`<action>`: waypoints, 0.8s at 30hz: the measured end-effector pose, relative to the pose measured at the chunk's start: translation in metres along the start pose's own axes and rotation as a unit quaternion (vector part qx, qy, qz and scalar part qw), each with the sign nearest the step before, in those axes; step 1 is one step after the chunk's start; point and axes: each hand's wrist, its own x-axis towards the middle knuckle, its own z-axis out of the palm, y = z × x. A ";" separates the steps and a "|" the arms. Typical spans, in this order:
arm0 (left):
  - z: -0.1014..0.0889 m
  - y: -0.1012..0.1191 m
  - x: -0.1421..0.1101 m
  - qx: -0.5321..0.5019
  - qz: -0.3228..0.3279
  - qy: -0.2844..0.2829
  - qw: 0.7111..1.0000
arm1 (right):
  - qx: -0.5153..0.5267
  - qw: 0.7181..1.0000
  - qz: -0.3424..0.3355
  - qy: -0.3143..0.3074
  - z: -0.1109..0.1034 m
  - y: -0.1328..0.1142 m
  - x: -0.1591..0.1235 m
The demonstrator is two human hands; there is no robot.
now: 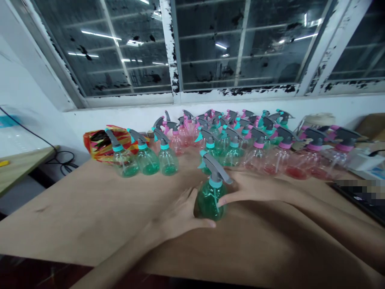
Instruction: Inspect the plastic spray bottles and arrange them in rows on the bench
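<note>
A green spray bottle with a grey trigger head and teal collar stands near the middle of the table, between my two hands. Around its lower left side curves my left hand, thumb across the front. My right hand grips it from the right, its thumb on the front and its other fingers hidden behind. Just beyond are more green spray bottles. Three others, including a teal-collared bottle, stand in a row to the left. Pink spray bottles line the right.
Several more pink and green bottles crowd against the wall under the window. A red and yellow plastic bag lies at the back left of the brown table. At the right edge are a dark flat device and a white box.
</note>
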 end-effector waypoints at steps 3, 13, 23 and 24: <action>0.015 0.007 0.010 -0.018 -0.014 -0.013 1.000 | 0.020 0.999 0.031 0.022 0.001 0.002 -0.006; 0.043 0.023 0.040 -0.013 -0.068 0.005 0.998 | 0.280 0.923 0.082 0.251 0.024 0.014 -0.007; 0.049 -0.003 0.050 0.068 0.045 -0.031 0.996 | 0.186 0.950 0.088 0.235 0.022 0.032 -0.002; 0.049 -0.006 0.049 0.084 0.051 -0.039 0.994 | 0.183 0.953 0.087 0.225 0.021 0.034 -0.002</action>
